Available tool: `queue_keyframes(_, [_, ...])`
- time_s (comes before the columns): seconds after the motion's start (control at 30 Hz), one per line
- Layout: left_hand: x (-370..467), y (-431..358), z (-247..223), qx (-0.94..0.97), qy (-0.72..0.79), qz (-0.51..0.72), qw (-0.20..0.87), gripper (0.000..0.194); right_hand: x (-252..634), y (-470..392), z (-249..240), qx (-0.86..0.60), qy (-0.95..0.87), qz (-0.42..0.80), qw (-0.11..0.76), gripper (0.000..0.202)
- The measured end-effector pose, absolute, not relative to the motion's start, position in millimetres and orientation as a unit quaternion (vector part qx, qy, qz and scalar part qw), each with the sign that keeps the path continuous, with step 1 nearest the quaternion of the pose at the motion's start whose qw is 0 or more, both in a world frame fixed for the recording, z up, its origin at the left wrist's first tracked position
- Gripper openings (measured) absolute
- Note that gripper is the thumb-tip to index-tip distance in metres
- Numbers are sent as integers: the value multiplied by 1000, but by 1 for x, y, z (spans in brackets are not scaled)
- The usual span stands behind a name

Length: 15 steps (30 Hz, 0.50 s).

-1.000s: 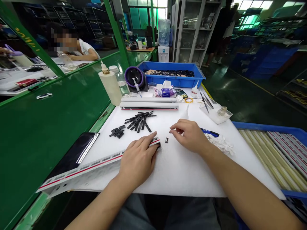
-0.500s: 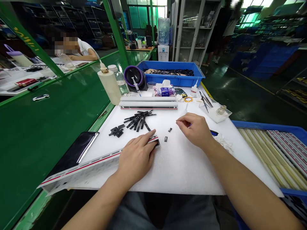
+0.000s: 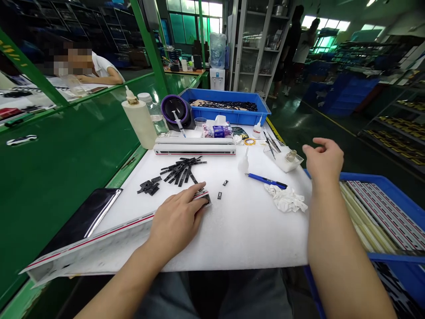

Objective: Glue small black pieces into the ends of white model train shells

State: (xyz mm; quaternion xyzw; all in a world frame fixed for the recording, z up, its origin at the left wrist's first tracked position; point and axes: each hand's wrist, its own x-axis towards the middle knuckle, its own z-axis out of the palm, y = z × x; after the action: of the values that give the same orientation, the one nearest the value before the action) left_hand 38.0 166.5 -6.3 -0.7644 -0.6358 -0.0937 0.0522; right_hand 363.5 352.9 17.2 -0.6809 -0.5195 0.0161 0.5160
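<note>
My left hand point(image 3: 175, 217) is wrapped over the near-right end of a long white channel-shaped strip point(image 3: 96, 239) with a red line and slots, its fingers around the strip's end. The strip slants down-left past the table edge. Just right of that end lie two small black rectangular pieces point(image 3: 219, 195). Beyond the hand are a fanned pile of thin black strips point(image 3: 182, 170) and a smaller heap of black pieces point(image 3: 149, 186). My right hand point(image 3: 324, 160) is raised at the table's right side, beside a small white tray point(image 3: 286, 161). Its fingers are loosely bent, thumb apart, with nothing visible between them.
A blue pen point(image 3: 265, 180), crumpled tissue point(image 3: 287, 199) and small dropper bottle point(image 3: 243, 164) lie on the right half. White strips point(image 3: 195, 149), bottles point(image 3: 139, 124) and a blue bin point(image 3: 229, 116) stand behind. Another bin point(image 3: 372, 177) with strips is at right. A person point(image 3: 102, 66) sits far left.
My right hand has moved from above the table middle to the right and up, its pinched fingers parting. The pen, tissue and dropper bottle are uncovered. My left hand stays on the strip; the view shifted right.
</note>
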Motion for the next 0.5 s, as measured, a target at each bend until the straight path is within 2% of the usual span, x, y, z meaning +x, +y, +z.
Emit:
queue_keyframes(0.13, [34, 169, 0, -761, -644, -82, 17, 33, 368, 367, 5, -689, -573, 62, 440, 29])
queue_keyframes(0.37, [21, 182, 11, -761, -636, -99, -86, 35, 362, 380, -2, -675, -558, -3, 483, 27])
queue_keyframes(0.5, [20, 185, 12, -753, -643, -93, -100, 37, 360, 367, 7, -663, -587, 59, 461, 26])
